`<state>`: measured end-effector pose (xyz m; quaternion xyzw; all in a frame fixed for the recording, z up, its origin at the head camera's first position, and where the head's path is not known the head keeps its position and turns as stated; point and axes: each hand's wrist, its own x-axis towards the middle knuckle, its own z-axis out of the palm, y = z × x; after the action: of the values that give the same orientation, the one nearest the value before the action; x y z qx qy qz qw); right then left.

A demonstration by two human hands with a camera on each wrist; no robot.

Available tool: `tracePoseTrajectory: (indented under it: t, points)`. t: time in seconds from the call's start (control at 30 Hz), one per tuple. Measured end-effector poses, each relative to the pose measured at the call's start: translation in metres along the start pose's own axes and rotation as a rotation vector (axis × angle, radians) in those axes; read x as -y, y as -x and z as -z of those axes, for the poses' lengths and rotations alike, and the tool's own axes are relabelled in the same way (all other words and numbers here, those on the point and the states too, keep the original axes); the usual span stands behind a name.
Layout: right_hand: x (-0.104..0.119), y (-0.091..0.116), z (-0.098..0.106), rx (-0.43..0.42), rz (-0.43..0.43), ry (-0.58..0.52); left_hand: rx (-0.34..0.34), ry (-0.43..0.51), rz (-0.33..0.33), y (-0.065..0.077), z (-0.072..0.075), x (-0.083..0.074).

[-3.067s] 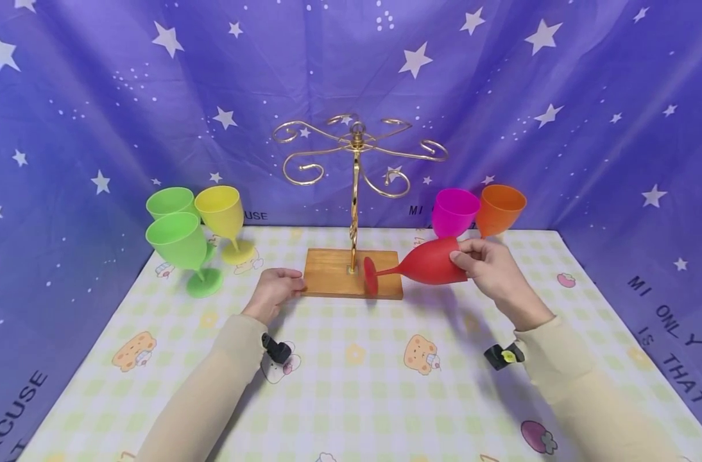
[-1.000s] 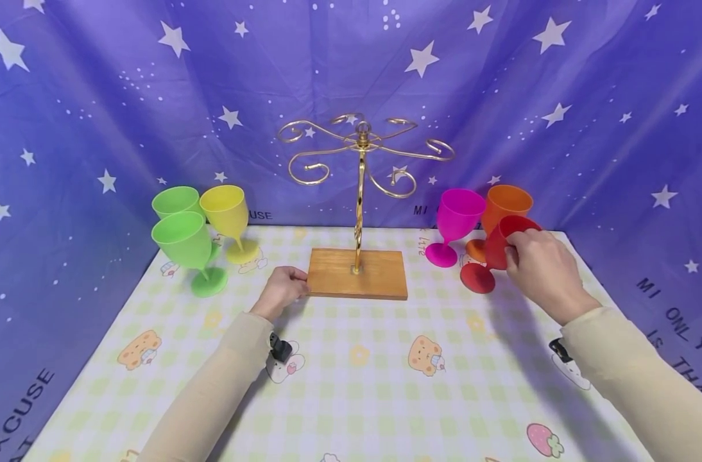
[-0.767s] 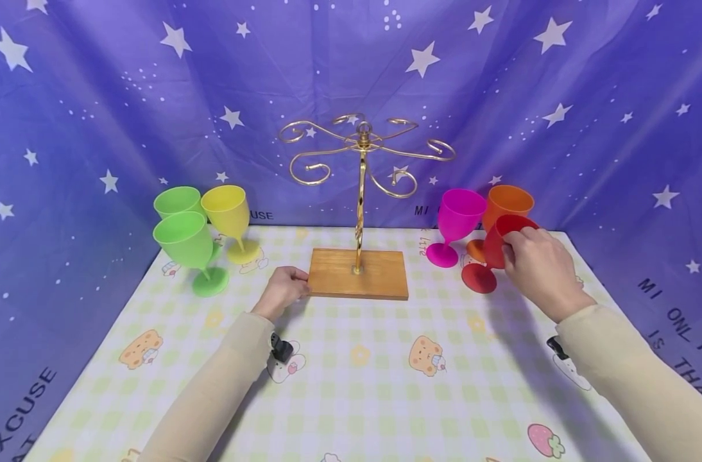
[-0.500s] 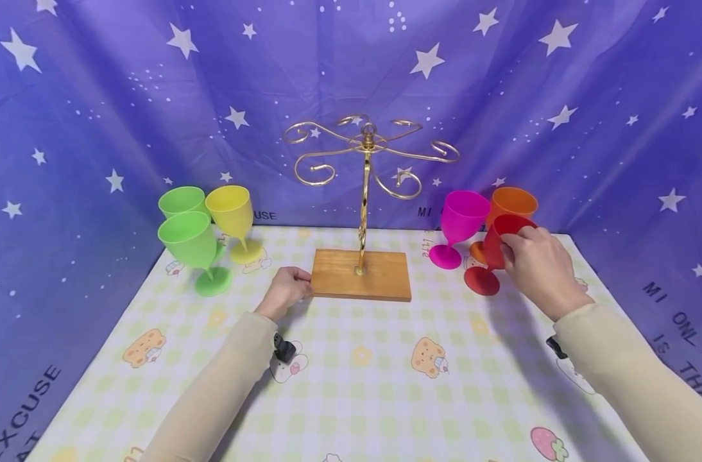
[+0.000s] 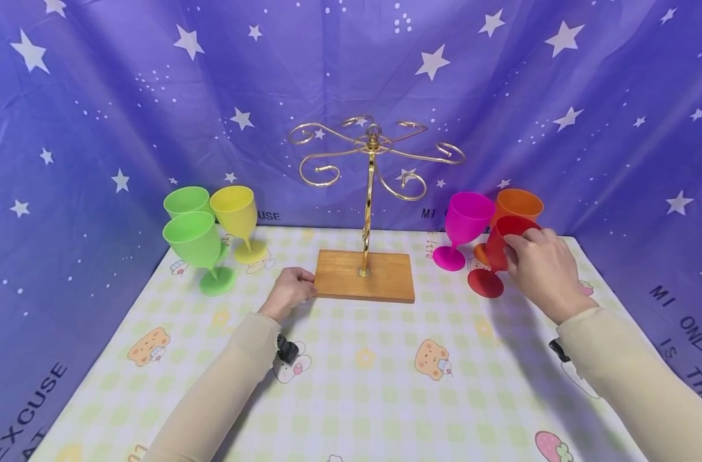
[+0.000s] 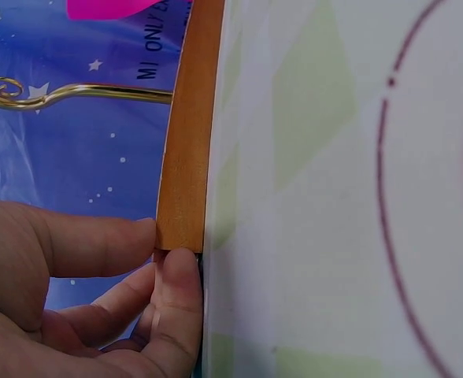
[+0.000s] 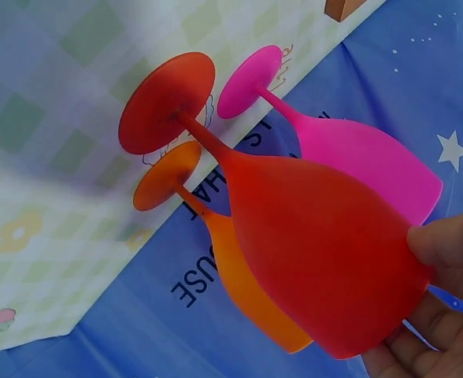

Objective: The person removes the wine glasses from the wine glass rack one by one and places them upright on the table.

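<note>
In the head view my right hand holds a red plastic goblet at its rim. The right wrist view shows the thumb on the outside of the red bowl; the other fingers are partly hidden behind it. The goblet's foot is down on the tablecloth, beside a magenta goblet and in front of an orange goblet. My left hand pinches the left front corner of the wooden base of a gold curled-arm stand. Thumb and fingertip meet the board's end in the left wrist view.
On the left stand a yellow goblet and two green goblets, the front one overlapping the rear one. A checked cloth covers the table. Starry blue curtains enclose the back and sides.
Three seconds ago the right hand held the red goblet sideways before the wooden base; it is now upright at the right. Over the last second both hands barely moved; the head view drifted slightly.
</note>
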<state>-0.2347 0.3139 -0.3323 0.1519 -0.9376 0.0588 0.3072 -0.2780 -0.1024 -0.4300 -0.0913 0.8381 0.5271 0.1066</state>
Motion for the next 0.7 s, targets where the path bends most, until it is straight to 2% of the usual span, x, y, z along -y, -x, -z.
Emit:
tracePoseTrajectory:
  t: [0.23, 0.33, 0.4, 0.53, 0.7]
  points:
    - [0.003, 0.002, 0.000, 0.033, -0.048, -0.012, -0.007, -0.013, 0.007, 0.000, 0.000, -0.001]
    - [0.007, 0.003, 0.001, -0.003, -0.065, -0.040, -0.008, -0.019, 0.007, 0.001, 0.001, -0.001]
    - [0.011, 0.004, 0.000, -0.061, -0.047, -0.068, -0.006, -0.021, 0.005, 0.001, 0.002, -0.001]
    - [0.022, 0.007, -0.005, -0.171, 0.045, -0.110, 0.011, -0.031, -0.003, 0.003, 0.005, -0.002]
    - [0.039, 0.010, -0.012, -0.203, 0.105, -0.167, 0.029, -0.090, -0.044, 0.009, 0.008, -0.002]
